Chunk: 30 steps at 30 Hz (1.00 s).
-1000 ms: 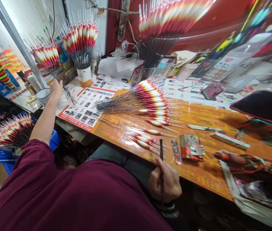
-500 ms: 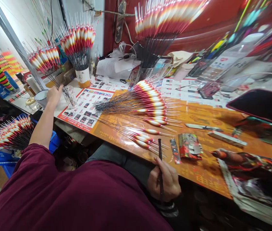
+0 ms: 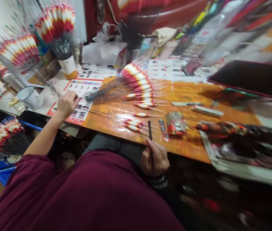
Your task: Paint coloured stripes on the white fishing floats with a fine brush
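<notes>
My left hand hovers over the printed sheet, close to the thin stem ends of the loose fishing floats. Its fingers are bent and a little apart, and I see nothing between them. Red, white and yellow fishing floats lie in a small loose row, with a larger fanned pile of floats behind them. At the table's front edge my right hand is closed around a thin dark stick, held upright like a brush; its lower end is hidden.
A glass with fanned floats stands left, near a white enamel mug. A labelled pot holds more floats. On the right are a paint-smeared block, a stained bottle and a dark screen.
My left hand has left the float stems at the glass and moved right, towards the loose floats. The view has swung. My right hand keeps its hold on the dark stick.
</notes>
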Each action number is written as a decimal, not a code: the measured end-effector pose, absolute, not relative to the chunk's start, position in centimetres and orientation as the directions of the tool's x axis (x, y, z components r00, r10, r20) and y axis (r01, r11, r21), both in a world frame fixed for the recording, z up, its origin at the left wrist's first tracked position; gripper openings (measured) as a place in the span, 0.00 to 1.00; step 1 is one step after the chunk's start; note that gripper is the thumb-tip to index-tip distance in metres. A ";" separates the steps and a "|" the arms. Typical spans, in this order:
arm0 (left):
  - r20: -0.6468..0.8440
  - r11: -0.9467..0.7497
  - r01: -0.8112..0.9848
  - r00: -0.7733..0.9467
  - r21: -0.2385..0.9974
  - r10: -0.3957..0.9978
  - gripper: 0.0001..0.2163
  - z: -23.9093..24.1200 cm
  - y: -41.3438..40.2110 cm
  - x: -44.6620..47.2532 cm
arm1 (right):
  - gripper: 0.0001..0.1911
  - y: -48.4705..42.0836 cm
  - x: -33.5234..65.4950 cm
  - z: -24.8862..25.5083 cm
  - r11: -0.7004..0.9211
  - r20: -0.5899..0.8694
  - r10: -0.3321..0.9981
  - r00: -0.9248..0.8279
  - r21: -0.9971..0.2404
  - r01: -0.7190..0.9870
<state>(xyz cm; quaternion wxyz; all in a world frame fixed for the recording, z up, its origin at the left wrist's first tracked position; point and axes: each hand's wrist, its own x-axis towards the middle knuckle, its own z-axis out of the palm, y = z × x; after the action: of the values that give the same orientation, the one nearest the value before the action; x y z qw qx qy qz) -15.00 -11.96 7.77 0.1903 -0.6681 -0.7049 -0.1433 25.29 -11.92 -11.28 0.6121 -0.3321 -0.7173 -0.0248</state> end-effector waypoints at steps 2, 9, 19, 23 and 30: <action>0.335 -0.185 0.980 0.201 -0.081 0.921 0.08 6.1 -10.5 -11.5 | 0.24 -12.1 25.2 -11.0 0.770 0.891 0.454 -0.023 -0.379 0.514; 0.097 -0.529 0.840 0.540 -0.122 0.836 0.16 2.2 -5.2 -2.6 | 0.28 -11.7 25.3 -10.8 0.766 0.866 0.495 -0.065 -0.400 0.503; 0.101 -0.514 0.856 0.517 -0.054 0.850 0.13 2.0 1.2 -1.3 | 0.29 -11.3 25.7 -11.8 0.783 0.867 0.487 -0.105 -0.380 0.492; 0.238 -0.437 0.899 0.420 0.025 0.876 0.12 1.5 4.2 -1.9 | 0.28 -11.3 25.7 -11.9 0.769 0.867 0.485 -0.114 -0.360 0.528; 0.296 -0.284 0.958 0.263 0.029 0.918 0.06 0.5 6.5 -3.5 | 0.30 -11.1 25.5 -11.9 0.798 0.880 0.464 -0.104 -0.364 0.481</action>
<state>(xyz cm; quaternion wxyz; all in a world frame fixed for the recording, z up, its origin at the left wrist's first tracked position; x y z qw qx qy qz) -3.45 6.47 0.50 0.0779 -0.7908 -0.5934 -0.1286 25.47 -11.06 -11.87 0.5888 -0.3181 -0.7431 -0.0072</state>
